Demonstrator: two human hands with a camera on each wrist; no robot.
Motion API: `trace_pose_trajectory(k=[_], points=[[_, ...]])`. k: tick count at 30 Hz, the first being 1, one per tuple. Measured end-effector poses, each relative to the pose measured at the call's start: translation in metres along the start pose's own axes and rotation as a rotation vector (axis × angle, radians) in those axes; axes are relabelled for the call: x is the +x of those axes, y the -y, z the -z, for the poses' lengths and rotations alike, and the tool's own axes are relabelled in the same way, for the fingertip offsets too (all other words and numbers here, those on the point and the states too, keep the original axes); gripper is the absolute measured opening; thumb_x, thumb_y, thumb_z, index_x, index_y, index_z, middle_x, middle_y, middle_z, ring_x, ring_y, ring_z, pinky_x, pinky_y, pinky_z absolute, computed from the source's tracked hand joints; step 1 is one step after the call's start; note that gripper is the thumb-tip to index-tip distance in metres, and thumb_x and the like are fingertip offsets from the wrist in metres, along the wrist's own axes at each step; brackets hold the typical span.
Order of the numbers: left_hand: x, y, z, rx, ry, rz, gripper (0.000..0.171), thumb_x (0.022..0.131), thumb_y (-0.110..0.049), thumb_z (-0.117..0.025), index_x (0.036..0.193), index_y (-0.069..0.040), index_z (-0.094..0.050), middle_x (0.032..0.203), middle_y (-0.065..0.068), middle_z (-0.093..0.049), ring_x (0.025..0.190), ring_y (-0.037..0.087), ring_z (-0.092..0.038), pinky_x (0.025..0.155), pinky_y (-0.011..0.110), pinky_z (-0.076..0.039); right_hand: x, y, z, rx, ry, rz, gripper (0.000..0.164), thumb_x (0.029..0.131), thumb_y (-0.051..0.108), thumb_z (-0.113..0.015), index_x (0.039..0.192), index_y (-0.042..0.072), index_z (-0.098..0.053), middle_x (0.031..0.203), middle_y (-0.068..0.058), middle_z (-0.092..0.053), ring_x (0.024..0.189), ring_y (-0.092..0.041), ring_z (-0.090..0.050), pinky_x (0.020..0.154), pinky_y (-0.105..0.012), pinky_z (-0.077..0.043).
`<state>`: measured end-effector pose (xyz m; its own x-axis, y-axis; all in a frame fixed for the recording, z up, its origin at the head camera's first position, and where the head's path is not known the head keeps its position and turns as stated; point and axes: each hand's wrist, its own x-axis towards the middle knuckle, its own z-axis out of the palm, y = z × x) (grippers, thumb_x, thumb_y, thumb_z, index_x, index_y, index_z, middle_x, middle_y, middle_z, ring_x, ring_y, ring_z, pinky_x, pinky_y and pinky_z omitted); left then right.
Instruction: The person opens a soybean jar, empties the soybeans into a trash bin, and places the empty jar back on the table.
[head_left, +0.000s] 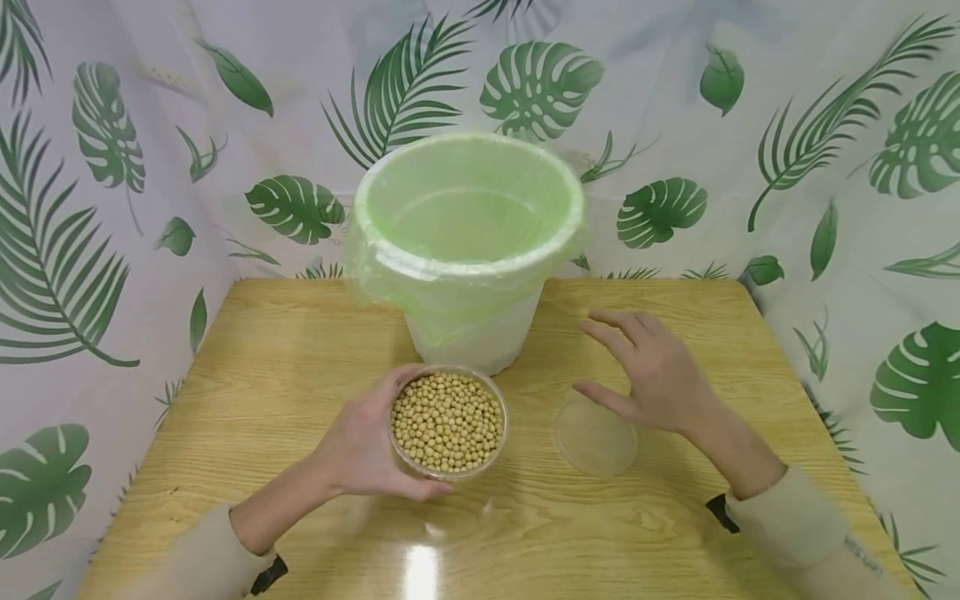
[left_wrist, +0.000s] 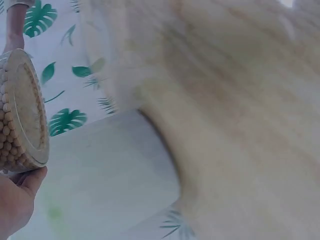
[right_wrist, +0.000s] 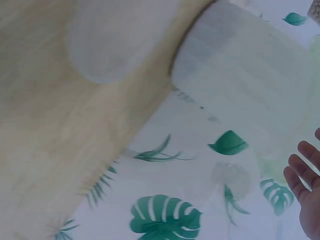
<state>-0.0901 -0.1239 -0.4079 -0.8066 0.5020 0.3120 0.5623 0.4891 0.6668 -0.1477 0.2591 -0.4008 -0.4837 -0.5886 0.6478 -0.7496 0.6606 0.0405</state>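
A clear round plastic tub (head_left: 448,423), full to near its brim with small round yellow beans, is in my left hand (head_left: 367,442). The fingers and thumb of that hand grip the tub around its side. From below, the left wrist view shows the underside of the tub (left_wrist: 30,105) and the left thumb (left_wrist: 35,181) against it. My right hand (head_left: 656,367) holds nothing, its fingers spread and pointing toward the bin. Just below it in the head view, a clear round lid (head_left: 596,437) lies flat on the table.
A white bin (head_left: 480,337) lined with a thin green bag (head_left: 450,292) stands at the table's back, right behind the tub. The wooden table (head_left: 300,333) is backed and flanked by white cloth (head_left: 300,133) printed with green leaves.
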Motion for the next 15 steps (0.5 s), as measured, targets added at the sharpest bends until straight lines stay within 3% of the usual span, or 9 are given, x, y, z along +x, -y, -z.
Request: trace_pose_trajectory(k=[6,11,15], points=[[0.01,-0.03,0.032,0.005,-0.009,-0.048,0.123,0.052,-0.047,-0.103,0.149,-0.001,-0.043,0.141,0.013,-0.065,0.123,0.028,-0.07,0.104,0.047,-0.062,0.035,0.006,0.017,0.033,-0.151,0.023,0.061,0.106,0.053,-0.056,0.129,-0.002,-0.069,0.12,-0.023,-0.071,0.099,-0.042,-0.07,0.079,-0.056,-0.062],[0.023,-0.05,0.058,0.026,-0.03,-0.067,0.123,0.052,-0.045,-0.103,0.149,0.0,-0.043,0.142,0.012,-0.065,0.125,0.028,-0.068,0.107,0.047,-0.061,0.064,0.009,0.027,0.07,-0.184,-0.005,0.059,0.106,0.052,-0.056,0.129,-0.002,-0.068,0.123,-0.023,-0.07,0.103,-0.041,-0.065,0.081,-0.055,-0.059],[0.034,-0.063,0.076,0.037,-0.05,-0.11,0.12,0.051,-0.044,-0.103,0.147,0.0,-0.045,0.139,0.011,-0.067,0.123,0.026,-0.069,0.106,0.046,-0.061,0.082,0.007,0.032,0.056,-0.179,0.021,0.057,0.107,0.05,-0.054,0.129,0.0,-0.068,0.122,-0.023,-0.07,0.102,-0.041,-0.064,0.083,-0.054,-0.058]])
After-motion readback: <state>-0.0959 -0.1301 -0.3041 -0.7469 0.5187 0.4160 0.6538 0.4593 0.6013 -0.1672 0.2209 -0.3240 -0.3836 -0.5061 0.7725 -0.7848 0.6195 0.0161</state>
